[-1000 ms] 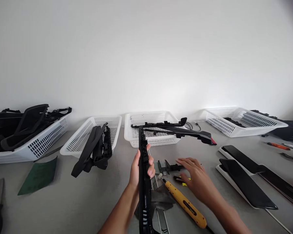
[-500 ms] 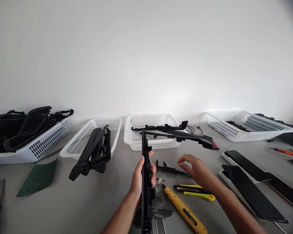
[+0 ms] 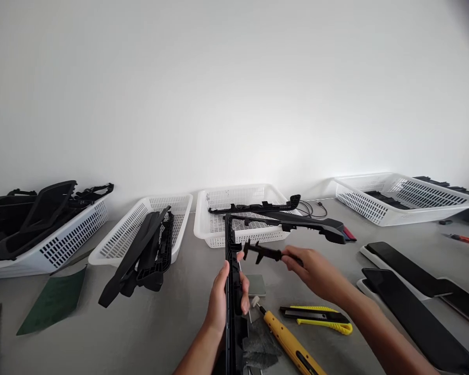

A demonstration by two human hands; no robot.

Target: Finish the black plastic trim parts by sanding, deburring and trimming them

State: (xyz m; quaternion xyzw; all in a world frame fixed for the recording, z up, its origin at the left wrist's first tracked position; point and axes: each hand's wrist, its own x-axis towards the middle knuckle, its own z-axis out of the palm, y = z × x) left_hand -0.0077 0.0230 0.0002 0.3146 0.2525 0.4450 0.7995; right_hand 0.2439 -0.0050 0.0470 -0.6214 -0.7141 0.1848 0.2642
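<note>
My left hand (image 3: 218, 304) is wrapped round a long black plastic trim strip (image 3: 230, 291), held upright in the middle of the view with its lower end out of frame. My right hand (image 3: 312, 271) grips a black caliper (image 3: 271, 253) by its beam, above the table. The caliper's jaws point left and lie close to the strip's right side; whether they touch it I cannot tell. Below the caliper are a yellow rotary tool (image 3: 291, 341) with a pale tip, a yellow and black utility knife (image 3: 316, 316) and a small grey-green pad (image 3: 255, 285).
White baskets hold black parts: one far left (image 3: 74, 234), one left of centre (image 3: 109, 242), one in the middle (image 3: 214, 237) with strips across it, one right (image 3: 406, 208). Black panels (image 3: 410, 317) lie at right. A green sheet (image 3: 54, 299) lies at left.
My right hand has taken hold of the caliper and lifted it off the table towards the strip. The left hand still holds the strip. The view has shifted slightly.
</note>
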